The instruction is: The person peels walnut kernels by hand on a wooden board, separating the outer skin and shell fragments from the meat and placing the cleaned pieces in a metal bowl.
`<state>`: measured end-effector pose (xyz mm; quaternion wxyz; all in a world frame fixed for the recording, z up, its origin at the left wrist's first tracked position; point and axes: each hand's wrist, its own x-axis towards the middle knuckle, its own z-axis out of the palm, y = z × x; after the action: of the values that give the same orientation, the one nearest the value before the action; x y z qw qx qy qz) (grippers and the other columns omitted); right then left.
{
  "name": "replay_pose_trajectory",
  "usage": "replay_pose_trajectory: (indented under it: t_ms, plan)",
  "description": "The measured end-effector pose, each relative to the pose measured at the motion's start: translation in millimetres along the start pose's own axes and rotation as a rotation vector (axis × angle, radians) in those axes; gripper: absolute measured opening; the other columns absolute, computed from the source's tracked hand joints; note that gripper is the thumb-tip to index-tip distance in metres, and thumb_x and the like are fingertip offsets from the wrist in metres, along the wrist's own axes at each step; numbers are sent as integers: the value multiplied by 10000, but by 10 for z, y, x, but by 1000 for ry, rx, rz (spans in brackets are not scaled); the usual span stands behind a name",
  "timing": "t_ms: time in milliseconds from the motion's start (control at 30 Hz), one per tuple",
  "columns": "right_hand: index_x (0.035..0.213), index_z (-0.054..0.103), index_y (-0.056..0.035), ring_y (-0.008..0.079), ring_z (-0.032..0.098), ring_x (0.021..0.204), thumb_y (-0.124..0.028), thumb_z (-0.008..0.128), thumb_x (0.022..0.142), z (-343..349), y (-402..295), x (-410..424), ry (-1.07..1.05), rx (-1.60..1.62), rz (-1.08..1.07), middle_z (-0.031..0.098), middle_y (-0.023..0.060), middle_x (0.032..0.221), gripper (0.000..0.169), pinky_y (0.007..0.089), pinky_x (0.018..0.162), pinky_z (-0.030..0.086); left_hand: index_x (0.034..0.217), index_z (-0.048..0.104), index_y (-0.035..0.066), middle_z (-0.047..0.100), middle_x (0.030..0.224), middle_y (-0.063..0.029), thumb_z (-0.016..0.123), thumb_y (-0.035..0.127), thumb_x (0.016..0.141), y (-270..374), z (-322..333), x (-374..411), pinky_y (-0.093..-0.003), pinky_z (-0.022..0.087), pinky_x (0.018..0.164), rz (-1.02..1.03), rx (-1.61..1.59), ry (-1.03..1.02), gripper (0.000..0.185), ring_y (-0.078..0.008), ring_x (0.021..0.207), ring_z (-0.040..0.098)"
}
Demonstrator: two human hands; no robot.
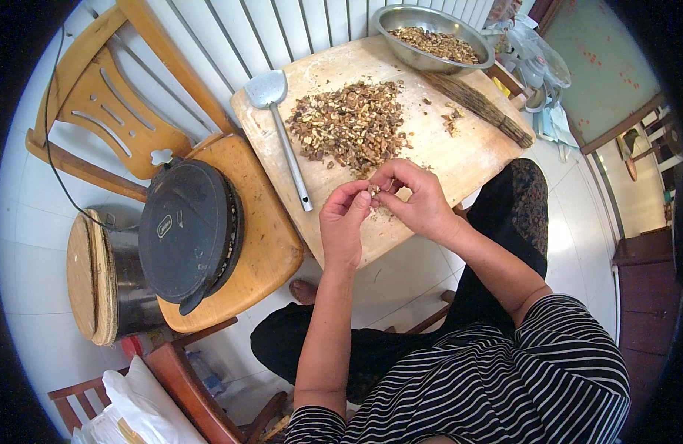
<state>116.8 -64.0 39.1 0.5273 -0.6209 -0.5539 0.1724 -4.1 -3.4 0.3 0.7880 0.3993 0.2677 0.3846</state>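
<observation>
My left hand (346, 213) and my right hand (416, 194) meet over the near edge of a floury wooden board (447, 161). Pinched between their fingertips is a small walnut piece (373, 190), which both hands grip. Just beyond my fingers spreads a heap of chopped walnut pieces (349, 122), brown and cream in colour. A metal spatula (286, 147) lies left of the heap, its blade towards the far edge. At the back right, a steel bowl (435, 58) holds more walnut pieces. The palms are partly hidden by the curled fingers.
Left of the board, a black electric griddle (188, 230) rests on a wooden chair (274, 244). A straw whisk brush (474, 105) lies along the board's right side, by some crumbs (452, 119). A large pot (127, 277) with a round lid stands behind the chair.
</observation>
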Motion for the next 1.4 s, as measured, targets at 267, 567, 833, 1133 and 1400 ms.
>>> replay_pose_trajectory:
  t_ms: [267, 567, 833, 1133, 1400]
  plan:
    - [814, 587, -24, 145, 543, 664, 20, 660, 669, -32, -42, 22, -10, -46, -13, 549, 58, 740, 168, 248, 574, 458, 997, 575, 33, 597, 857, -21, 549, 85, 846, -7, -34, 5, -195, 433, 635, -85, -6, -35, 162, -91, 757, 556]
    - [743, 544, 0, 144, 511, 568, 27, 627, 674, 32, 19, -8, 23, -26, 94, 515, 73, 672, 111, 262, 512, 430, 961, 558, 32, 565, 864, 5, 553, 76, 838, -66, -41, 18, -187, 407, 642, 64, 83, -90, 130, -55, 729, 491]
    - [732, 531, -3, 163, 515, 563, 21, 599, 669, -20, -77, 38, -77, -118, 106, 512, 81, 642, 96, 280, 513, 430, 954, 545, 17, 543, 853, 1, 521, -1, 805, -29, 7, 25, -196, 414, 680, 49, 149, -31, 152, -65, 760, 498]
    - [764, 506, -25, 77, 507, 606, 21, 571, 722, 9, 158, 70, -133, 361, 369, 519, 14, 673, 90, 234, 530, 428, 975, 506, 73, 561, 895, -57, 469, 105, 841, -34, -101, 64, -267, 455, 695, -237, -366, -5, 143, -148, 792, 539]
    - [906, 557, -31, 71, 515, 581, -45, 520, 829, -29, 200, 104, -129, 885, 605, 577, 27, 753, 87, 193, 511, 432, 975, 521, 88, 564, 888, -37, 504, 165, 863, -65, -145, 76, -247, 440, 682, -306, -488, -44, 137, -120, 782, 528]
